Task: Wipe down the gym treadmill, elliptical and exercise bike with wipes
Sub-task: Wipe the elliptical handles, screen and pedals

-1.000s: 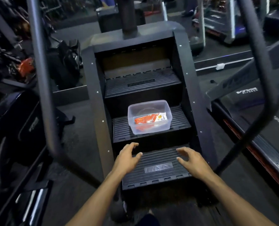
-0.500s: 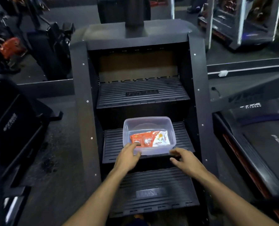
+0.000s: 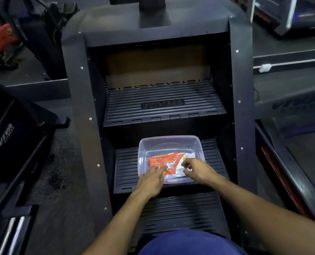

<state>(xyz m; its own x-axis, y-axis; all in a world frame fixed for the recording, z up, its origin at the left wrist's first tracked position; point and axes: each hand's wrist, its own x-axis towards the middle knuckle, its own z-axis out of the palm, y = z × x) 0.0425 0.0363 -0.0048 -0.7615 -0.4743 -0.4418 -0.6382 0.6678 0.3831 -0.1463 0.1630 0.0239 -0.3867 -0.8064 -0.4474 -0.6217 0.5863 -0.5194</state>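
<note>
Where right hand (image 3: 197, 170) covers wipes packet (image 3: 164, 163), print unreadable.

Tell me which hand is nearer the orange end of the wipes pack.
Left. The left hand has fingertips on the wipes pack's orange end; the right hand is over its white end.

Wipes pack (image 3: 168, 162) in tub (image 3: 169, 140), tub on middle step (image 3: 127, 168); treadmill (image 3: 300, 162), seemingly, right.

Clear tub (image 3: 169, 144) on ribbed step (image 3: 127, 168)
</note>
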